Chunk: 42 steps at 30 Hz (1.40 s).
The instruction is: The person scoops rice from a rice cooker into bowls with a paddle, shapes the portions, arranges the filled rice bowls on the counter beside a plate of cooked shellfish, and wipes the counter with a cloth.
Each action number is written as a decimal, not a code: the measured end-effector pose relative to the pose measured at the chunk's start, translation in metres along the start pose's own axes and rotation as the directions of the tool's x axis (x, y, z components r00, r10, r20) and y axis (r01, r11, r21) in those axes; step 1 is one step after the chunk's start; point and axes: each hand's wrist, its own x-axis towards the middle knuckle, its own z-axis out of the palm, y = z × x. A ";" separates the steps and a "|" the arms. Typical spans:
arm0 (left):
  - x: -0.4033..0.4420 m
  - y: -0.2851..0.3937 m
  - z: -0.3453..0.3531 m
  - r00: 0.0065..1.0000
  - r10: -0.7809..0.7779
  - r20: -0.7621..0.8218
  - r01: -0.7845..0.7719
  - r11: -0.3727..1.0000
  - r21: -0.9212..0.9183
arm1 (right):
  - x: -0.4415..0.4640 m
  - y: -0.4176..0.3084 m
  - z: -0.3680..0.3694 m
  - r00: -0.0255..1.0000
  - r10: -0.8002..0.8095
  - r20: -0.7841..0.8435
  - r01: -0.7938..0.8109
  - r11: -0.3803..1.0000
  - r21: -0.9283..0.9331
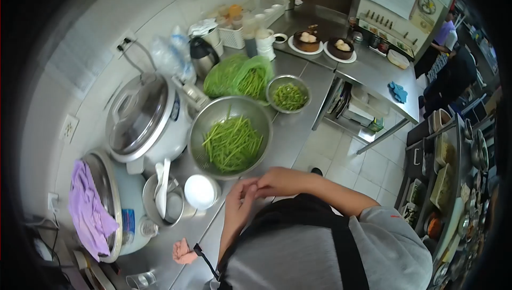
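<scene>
My left hand [239,203] and my right hand [277,182] meet at the near edge of the metal counter, close to my body. Both have their fingers closed and touching each other; whatever is between them, if anything, is hidden. Just beyond them stands a large metal bowl [198,123] with a pile of long green stalks [233,143] in it. Behind it lies a green plastic bag [218,76] with more stalks. To its right, a smaller metal bowl [272,101] contains short cut green pieces [289,97].
Left of my hands are a white tub [201,192], a metal pot [151,204] with white ladles, and a large rice cooker [154,135]. A purple cloth [88,210] drapes over another cooker. Far right, steamer baskets [341,48] sit on plates. Other people [453,71] stand beyond.
</scene>
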 end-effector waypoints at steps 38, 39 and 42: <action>0.950 -0.083 0.461 0.953 0.073 0.295 -0.301 0.341 0.890 | -0.198 0.483 -0.388 0.323 0.827 -0.461 0.117 0.448 0.886; 0.929 -0.066 0.456 0.974 0.082 0.211 -0.226 0.424 0.877 | -0.198 0.484 -0.391 0.296 0.860 -0.416 0.082 0.411 0.908; 0.846 0.032 0.413 0.984 0.168 -0.056 -0.071 0.666 0.742 | -0.179 0.496 -0.422 0.263 0.892 -0.368 0.039 0.371 0.928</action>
